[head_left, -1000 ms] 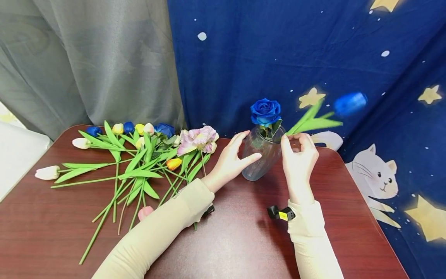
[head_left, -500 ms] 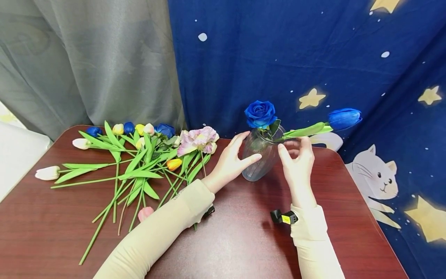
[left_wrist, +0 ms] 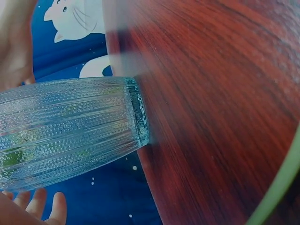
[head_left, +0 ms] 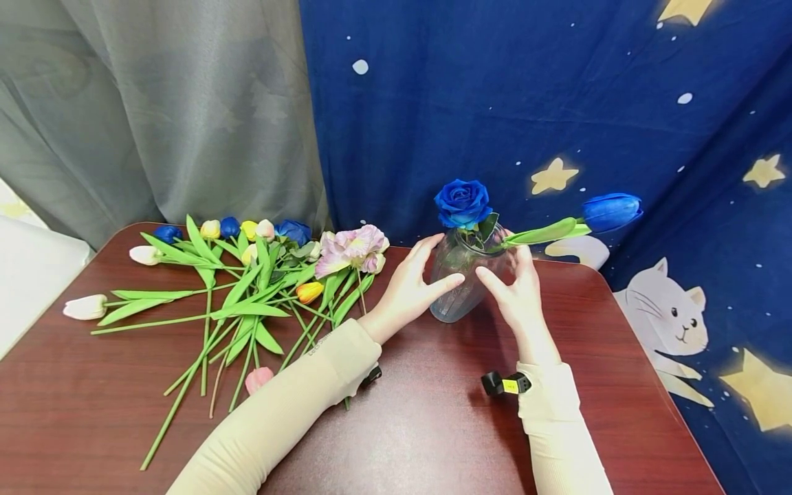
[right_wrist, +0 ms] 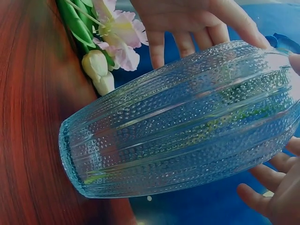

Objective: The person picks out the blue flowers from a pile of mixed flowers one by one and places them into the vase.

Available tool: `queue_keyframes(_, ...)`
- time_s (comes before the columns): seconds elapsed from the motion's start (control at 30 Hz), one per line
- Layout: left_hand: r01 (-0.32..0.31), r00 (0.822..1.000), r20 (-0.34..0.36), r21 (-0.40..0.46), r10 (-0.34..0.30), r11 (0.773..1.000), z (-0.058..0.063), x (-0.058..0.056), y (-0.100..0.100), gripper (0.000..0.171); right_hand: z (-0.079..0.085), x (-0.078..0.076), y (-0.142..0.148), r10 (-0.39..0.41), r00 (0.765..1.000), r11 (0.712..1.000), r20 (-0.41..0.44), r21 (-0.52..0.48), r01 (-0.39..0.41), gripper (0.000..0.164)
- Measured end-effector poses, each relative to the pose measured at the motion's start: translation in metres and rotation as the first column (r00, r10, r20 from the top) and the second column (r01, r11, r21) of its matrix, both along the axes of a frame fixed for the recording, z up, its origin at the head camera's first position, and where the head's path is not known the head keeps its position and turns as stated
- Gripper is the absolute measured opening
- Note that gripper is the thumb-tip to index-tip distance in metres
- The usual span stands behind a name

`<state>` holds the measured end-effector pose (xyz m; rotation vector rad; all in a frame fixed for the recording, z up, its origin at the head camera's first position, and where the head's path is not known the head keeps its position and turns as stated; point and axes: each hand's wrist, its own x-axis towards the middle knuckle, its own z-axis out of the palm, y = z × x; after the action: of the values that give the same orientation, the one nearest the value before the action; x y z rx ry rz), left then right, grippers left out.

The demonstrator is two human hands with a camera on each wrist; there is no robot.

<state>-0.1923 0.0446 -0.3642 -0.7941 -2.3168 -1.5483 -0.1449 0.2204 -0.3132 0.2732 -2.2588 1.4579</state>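
The clear ribbed glass vase (head_left: 459, 289) stands at the table's far edge. A blue rose (head_left: 463, 204) rises from its mouth, and a blue tulip (head_left: 612, 212) leans far out to the right over the rim. My left hand (head_left: 411, 289) is at the vase's left side, fingers and thumb spread and fairly straight; in the right wrist view its thumb lies against the glass (right_wrist: 187, 117). At the other side is my right hand (head_left: 520, 295), thumb in front and fingers partly hidden behind the vase. Its fingers (right_wrist: 269, 178) are spread along the glass, and neither hand holds a stem.
A loose heap of artificial flowers covers the table's left part: white tulips (head_left: 84, 307), an orange tulip (head_left: 309, 292), a pink tulip (head_left: 258, 379) and a pale purple flower (head_left: 353, 249). Behind the table (head_left: 408, 440) hang grey (head_left: 216, 103) and starry blue curtains (head_left: 470, 89).
My right hand has let go of the blue tulip's stem and moved left and down to the vase's side. The tulip has tipped lower, and the rose has shifted left. The left hand stays put.
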Motion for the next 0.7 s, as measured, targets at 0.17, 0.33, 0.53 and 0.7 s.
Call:
queue_keyframes(0.17,0.008,1.0,0.01,0.005,-0.008,1.0,0.0,-0.0001,0.0004,0.073,-0.0024,-0.0006,0.0029,-0.007,1.0,1.0,0.025,0.004,0.007,0.054)
queue_keyframes(0.33,0.011,1.0,0.021,-0.003,-0.011,1.0,0.0005,0.0001,0.0002,0.074,-0.0025,-0.0011,0.0034,-0.004,0.999,1.0,0.048,-0.007,0.004,0.051)
queue_keyframes(0.53,0.008,0.999,0.038,-0.028,-0.007,1.0,0.0029,0.0014,-0.0012,0.075,-0.0024,-0.0009,0.0028,0.014,0.999,1.0,0.044,-0.028,-0.013,0.052)
queue_keyframes(0.7,0.003,0.998,0.055,-0.056,0.0,0.998,0.0057,0.0037,-0.003,0.076,-0.0038,-0.0014,0.003,0.019,0.998,0.999,0.054,-0.032,-0.017,0.051)
